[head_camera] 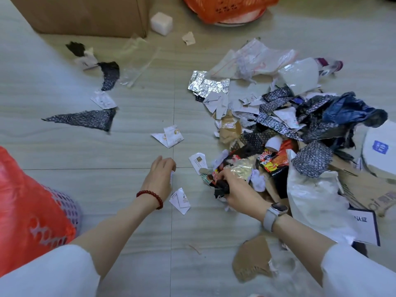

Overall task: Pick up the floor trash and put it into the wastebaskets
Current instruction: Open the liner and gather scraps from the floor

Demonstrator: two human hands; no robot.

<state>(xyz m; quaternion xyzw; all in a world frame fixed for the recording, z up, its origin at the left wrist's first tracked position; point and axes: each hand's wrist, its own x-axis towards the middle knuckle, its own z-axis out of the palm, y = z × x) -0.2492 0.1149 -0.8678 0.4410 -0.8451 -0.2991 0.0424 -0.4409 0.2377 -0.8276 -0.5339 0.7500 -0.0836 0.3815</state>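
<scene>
A big pile of floor trash (285,127), made of torn paper, foil, black bubble wrap and snack wrappers, covers the right side of the tiled floor. My right hand (237,190) grips a bunch of crumpled wrappers (222,185) at the pile's near left edge. My left hand (160,176), with a red bead bracelet, hovers over the floor with loosely curled fingers and holds nothing. Small white paper scraps (180,200) lie beside it. One wastebasket with an orange bag (27,209) stands at the near left. Another orange-lined wastebasket (227,8) stands at the far top.
A cardboard box (85,13) stands at the far left with a white foam block (161,23) beside it. Black bubble-wrap pieces (85,120) and clear plastic (137,61) are scattered on the left floor. A brown cardboard piece (251,259) lies near my right forearm.
</scene>
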